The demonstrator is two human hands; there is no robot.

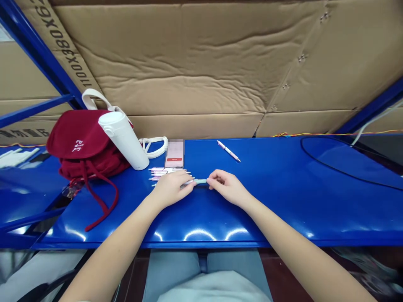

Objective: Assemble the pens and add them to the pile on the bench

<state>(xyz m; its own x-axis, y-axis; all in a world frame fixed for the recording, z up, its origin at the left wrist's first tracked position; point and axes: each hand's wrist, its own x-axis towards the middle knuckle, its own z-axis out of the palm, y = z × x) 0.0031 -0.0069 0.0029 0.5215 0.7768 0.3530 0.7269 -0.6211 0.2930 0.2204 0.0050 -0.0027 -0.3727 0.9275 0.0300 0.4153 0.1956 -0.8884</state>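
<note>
A light green and white pen (pixel 200 181) lies level between my two hands, just above or on the blue tabletop. My left hand (pixel 172 186) is closed around its left part, and its fingers hide that portion. With thumb and forefinger, my right hand (pixel 227 187) pinches the pen's right end. Several pink and white pens (pixel 156 170) lie side by side, partly hidden behind my left hand. Beyond my right hand, a single pink and white pen (pixel 228 151) rests at a slant on the table.
A phone (pixel 174 152) with its screen lit lies behind the row of pens. To the left stand a white bottle (pixel 124 140) and a red bag (pixel 83 138) with straps. A black cable (pixel 338 170) crosses the right side of the blue table (pixel 283 209); cardboard (pixel 204 63) lines the back.
</note>
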